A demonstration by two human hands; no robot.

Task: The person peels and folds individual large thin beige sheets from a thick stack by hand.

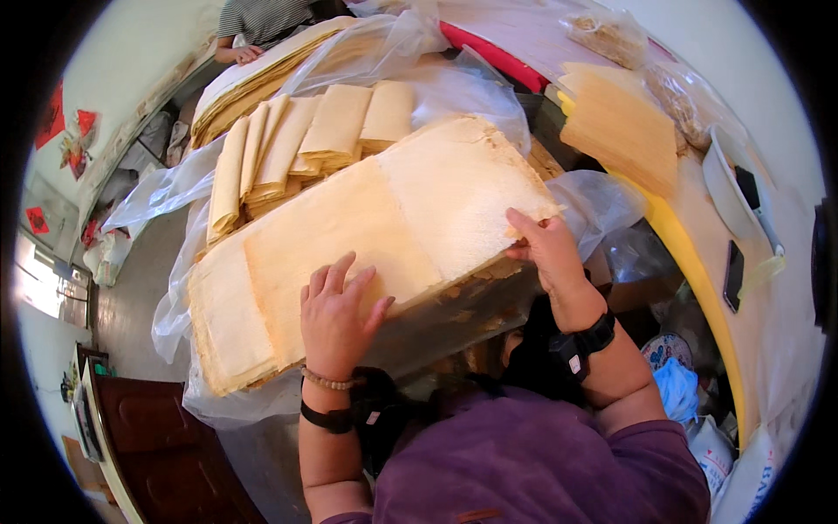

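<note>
A thick stack of thin, cream-yellow sheets (pixel 327 223) lies at a slant in front of me, its edges ragged and its top crossed by darker bands. My left hand (pixel 334 319) rests on the near side of the top sheet, fingers spread and holding nothing. At the right end, my right hand (pixel 552 255) pinches the corner of a sheet between thumb and fingers. Whether it grips one layer or several I cannot tell. Just behind the stack sit several folded bundles of similar sheets (pixel 336 127).
Clear plastic film (pixel 179 188) spreads under and around the stack. Farther back is another sheet stack (pixel 236 79), with a person's hand (pixel 248 54) beside it. A yellow-edged table (pixel 690 258) on the right holds sheets (pixel 624 131), a white basin (pixel 731 188) and a phone (pixel 734 275).
</note>
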